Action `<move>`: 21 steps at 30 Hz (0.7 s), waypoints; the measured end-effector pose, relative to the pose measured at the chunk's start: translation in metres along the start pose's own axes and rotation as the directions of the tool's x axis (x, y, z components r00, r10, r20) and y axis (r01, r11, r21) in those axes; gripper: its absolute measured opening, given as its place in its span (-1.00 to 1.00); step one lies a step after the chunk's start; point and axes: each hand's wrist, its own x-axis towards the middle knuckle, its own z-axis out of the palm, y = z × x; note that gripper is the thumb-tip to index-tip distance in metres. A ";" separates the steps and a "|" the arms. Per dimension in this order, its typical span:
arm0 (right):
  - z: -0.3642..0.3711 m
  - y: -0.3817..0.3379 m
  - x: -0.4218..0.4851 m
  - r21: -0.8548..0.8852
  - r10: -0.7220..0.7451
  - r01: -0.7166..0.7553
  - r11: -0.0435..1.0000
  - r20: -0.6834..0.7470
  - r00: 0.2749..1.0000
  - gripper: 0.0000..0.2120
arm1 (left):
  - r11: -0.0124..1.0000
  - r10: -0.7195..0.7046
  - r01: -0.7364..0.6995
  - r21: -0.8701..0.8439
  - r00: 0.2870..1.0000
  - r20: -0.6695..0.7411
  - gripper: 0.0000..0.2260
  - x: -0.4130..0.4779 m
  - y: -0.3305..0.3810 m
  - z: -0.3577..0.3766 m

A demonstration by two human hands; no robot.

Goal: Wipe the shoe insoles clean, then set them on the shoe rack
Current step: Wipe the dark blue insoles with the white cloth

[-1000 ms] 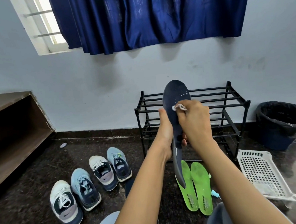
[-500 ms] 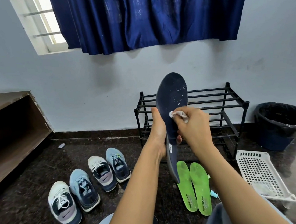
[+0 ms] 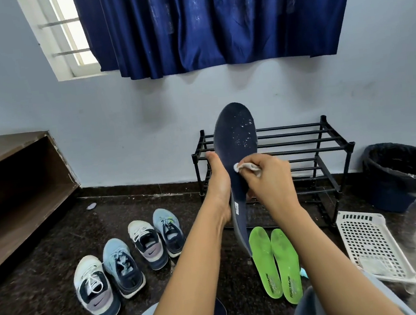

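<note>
A dark blue insole (image 3: 235, 139) stands upright in front of me, toe end up, with white specks on its upper part. My left hand (image 3: 218, 182) grips its left edge around the middle. My right hand (image 3: 268, 176) pinches a small white wipe (image 3: 245, 166) and presses it against the insole's face. Two green insoles (image 3: 275, 260) lie side by side on the dark floor below my right forearm. The black metal shoe rack (image 3: 303, 147) stands against the wall behind the insole, its shelves bare. Another dark insole (image 3: 220, 312) peeks out by my knee.
Two pairs of sneakers (image 3: 125, 258) sit on the floor to the left. A white perforated tray (image 3: 372, 242) lies at the right, a black lined bin (image 3: 406, 175) behind it. A brown wooden shelf unit (image 3: 13, 193) runs along the left wall. A blue curtain hangs above.
The insole has risen and turned so more of its speckled face shows. My right hand with the wipe has slid lower down on it.
</note>
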 end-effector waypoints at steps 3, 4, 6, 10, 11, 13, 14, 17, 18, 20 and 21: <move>0.002 0.001 0.006 -0.029 -0.033 0.031 0.999 -0.093 0.995 -0.93 | 1.000 0.029 -0.029 0.006 0.999 -0.029 -0.27 -0.004 -0.003 0.005; 0.001 0.002 0.009 -0.032 -0.035 0.031 0.999 -0.134 0.990 -0.93 | 0.999 0.034 -0.034 0.010 0.999 -0.036 -0.28 -0.006 -0.003 0.008; -0.002 0.003 0.011 -0.037 -0.019 0.013 0.999 -0.170 0.985 -0.93 | 0.999 0.046 -0.045 0.021 0.997 -0.063 -0.31 -0.006 -0.004 0.012; -0.002 0.004 0.001 -0.060 -0.018 0.015 0.998 -0.053 0.998 -0.93 | 0.996 0.084 -0.079 0.051 0.990 -0.113 -0.34 0.000 -0.003 0.008; -0.001 0.004 -0.001 -0.067 -0.015 0.014 0.998 -0.025 1.000 -0.94 | 0.994 0.097 -0.092 0.053 0.989 -0.115 -0.32 0.001 -0.003 0.007; 0.001 0.005 0.000 -0.046 -0.001 0.000 0.999 -0.014 1.000 -0.94 | 0.992 0.114 -0.107 0.059 0.986 -0.119 -0.30 0.000 -0.003 0.007; 0.000 0.005 0.001 -0.032 0.001 -0.002 0.999 -0.029 1.000 -0.94 | 0.993 0.112 -0.106 0.057 0.986 -0.124 -0.29 -0.002 -0.003 0.008; -0.001 0.004 0.002 -0.046 -0.030 0.025 0.999 -0.114 0.993 -0.94 | 0.990 0.134 -0.128 0.057 0.984 -0.117 -0.28 -0.007 -0.005 0.013; -0.001 0.004 0.002 -0.058 -0.033 0.025 0.998 -0.141 0.989 -0.95 | 0.989 0.144 -0.139 0.057 0.983 -0.112 -0.30 -0.008 -0.006 0.015; -0.004 0.004 0.005 -0.068 -0.014 0.000 0.998 -0.201 0.979 -0.94 | 0.988 0.149 -0.145 0.060 0.985 -0.086 -0.32 -0.010 -0.008 0.018; -0.008 0.004 0.008 -0.062 0.009 -0.024 0.998 -0.231 0.973 -0.94 | 0.987 0.152 -0.148 0.065 0.986 -0.074 -0.32 -0.011 -0.009 0.020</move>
